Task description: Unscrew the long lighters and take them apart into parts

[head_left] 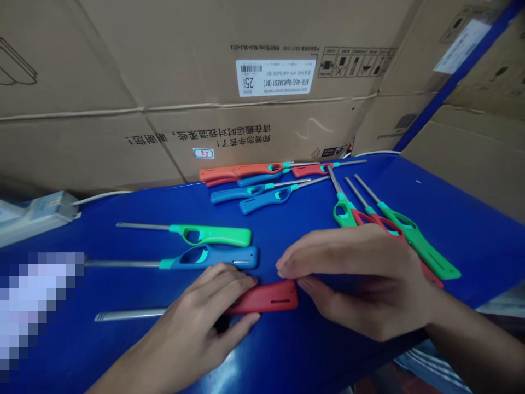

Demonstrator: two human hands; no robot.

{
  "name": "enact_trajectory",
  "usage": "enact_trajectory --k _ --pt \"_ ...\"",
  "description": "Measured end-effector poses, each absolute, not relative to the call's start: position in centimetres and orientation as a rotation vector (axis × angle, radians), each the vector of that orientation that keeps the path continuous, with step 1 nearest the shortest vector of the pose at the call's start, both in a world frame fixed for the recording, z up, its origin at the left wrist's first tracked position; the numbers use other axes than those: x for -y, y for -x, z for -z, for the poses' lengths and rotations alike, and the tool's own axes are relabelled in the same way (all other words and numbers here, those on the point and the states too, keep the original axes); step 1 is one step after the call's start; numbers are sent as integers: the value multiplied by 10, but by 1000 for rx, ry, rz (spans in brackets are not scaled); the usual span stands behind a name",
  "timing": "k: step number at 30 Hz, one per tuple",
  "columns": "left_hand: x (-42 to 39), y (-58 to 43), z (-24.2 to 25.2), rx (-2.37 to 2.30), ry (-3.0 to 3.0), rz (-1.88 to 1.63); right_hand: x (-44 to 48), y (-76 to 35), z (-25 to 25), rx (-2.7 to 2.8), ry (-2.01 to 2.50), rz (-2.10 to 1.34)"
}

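Note:
A red long-nosed gas lighter [268,297] lies on the blue table, its metal tube pointing left. My left hand [199,314] is closed around its middle, covering the trigger part. At the handle's right end, my right hand [369,282] is closed in a pinch, thumb and fingertips by the small hole there; anything between them is too small or hidden to make out. Just beyond my left hand lies a blue lighter [229,257], with a green lighter [229,236] behind it, both with tubes to the left.
Several blue, orange and red lighters [266,201] lie against the cardboard boxes [172,60] at the back. More green and red lighters [435,253] lie to the right, partly behind my right hand. A white power strip [53,210] with a cable stands on the left of the blue table [139,205].

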State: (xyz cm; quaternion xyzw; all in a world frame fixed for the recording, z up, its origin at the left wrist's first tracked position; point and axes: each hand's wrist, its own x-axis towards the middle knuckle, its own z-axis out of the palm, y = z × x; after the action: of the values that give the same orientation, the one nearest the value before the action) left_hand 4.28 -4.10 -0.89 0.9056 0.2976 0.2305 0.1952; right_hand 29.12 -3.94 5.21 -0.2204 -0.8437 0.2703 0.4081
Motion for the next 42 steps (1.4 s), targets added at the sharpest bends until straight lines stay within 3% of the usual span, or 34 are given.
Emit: enact_trajectory --k 42 --pt "43 -43 8 -854 -2630 -616 40 -293 -55 2130 570 -676"
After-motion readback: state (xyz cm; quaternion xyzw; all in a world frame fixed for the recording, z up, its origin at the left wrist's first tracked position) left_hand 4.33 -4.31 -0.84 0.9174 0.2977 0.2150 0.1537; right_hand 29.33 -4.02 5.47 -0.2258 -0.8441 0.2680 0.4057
